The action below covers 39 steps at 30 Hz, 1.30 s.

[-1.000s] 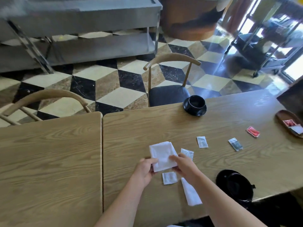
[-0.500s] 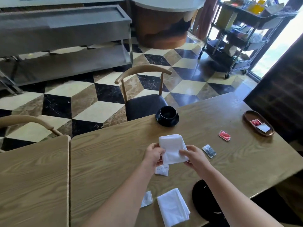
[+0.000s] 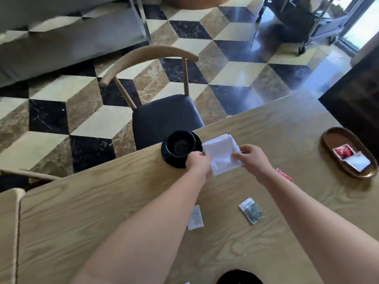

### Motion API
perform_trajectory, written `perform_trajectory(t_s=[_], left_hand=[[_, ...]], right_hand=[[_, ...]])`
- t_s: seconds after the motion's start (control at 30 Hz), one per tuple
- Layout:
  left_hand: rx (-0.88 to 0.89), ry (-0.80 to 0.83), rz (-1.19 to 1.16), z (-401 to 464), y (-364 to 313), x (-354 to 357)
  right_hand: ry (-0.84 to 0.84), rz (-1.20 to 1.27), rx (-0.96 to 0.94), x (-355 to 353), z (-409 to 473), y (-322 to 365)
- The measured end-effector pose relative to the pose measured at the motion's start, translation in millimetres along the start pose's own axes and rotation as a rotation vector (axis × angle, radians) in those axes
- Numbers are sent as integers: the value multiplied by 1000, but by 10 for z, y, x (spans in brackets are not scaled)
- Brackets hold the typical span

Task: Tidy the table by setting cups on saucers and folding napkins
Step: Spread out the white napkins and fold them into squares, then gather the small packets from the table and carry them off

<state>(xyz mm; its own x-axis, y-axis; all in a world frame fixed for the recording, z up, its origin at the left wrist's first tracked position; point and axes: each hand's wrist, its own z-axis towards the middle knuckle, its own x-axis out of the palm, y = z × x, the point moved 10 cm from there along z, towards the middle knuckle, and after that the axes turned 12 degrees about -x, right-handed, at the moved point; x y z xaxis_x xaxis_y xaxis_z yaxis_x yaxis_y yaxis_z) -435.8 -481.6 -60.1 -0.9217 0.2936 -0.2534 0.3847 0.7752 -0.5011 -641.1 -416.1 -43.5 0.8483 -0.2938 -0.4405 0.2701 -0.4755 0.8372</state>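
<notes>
Across the lower part of the view ran a light wooden desk [image 3: 123, 206] with plain grain, its far edge beside a chair [image 3: 164, 117] with a curved wooden back and a black seat. Near that far edge stood a black cup [image 3: 180, 144], upright on a black saucer [image 3: 174, 161]. At the right end of the desk lay an oval brown tray [image 3: 330, 138] holding a red packet and a white one. Both bare forearms reached forward over the desk. The white napkin [image 3: 222, 153] was held between the two hands just right of the cup, its left corner overlapping the saucer's rim in the view; it was folded into a rough square, with layered edges showing at the top right corner. The left hand [image 3: 198, 161] pinched its left edge and the right hand [image 3: 251, 158] pinched its right edge, fingers curled. Smaller items lay on the desk nearer the person: a dark green sachet [image 3: 251, 210], a white sachet [image 3: 195, 218] partly hidden by the left forearm, and a red sachet [image 3: 285, 175] beside the right wrist.
</notes>
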Motion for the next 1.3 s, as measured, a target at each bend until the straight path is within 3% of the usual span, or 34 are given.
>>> perform_trajectory(t_s=[0.17,0.37,0.57,0.67,0.77,0.83,0.9,1.1,1.2,1.3], left_hand=[[32,-205,102,270,-348,195],[4,-309,198,467,-491,266],[117,-441,419,174,-501,24],[191,-458,485,-17,-240,-30],[298,-329,396,-82,-153,118],[338,-281,265,-191,116,33],[295,-315,132,-405,719,-427],[-50,-536,-76,-954,2867,-2066],[-139,-571,-64,-1169,3474,-2538],[-13,-533,226,-1249,3514,-2679]], right_hand=[[-6,-67,17,-119,543,-181],[-2,-165,14,-84,803,-243],[-115,-331,-30,124,373,-106],[-319,-174,-72,104,-96,-140],[-484,-9,-143,89,-406,-55],[-431,32,-173,329,-714,-45],[-275,59,-182,780,-1250,-31],[225,-146,-226,2067,-2583,-72],[312,-342,-240,2322,-2813,-142],[281,-500,-326,2347,-2752,-80]])
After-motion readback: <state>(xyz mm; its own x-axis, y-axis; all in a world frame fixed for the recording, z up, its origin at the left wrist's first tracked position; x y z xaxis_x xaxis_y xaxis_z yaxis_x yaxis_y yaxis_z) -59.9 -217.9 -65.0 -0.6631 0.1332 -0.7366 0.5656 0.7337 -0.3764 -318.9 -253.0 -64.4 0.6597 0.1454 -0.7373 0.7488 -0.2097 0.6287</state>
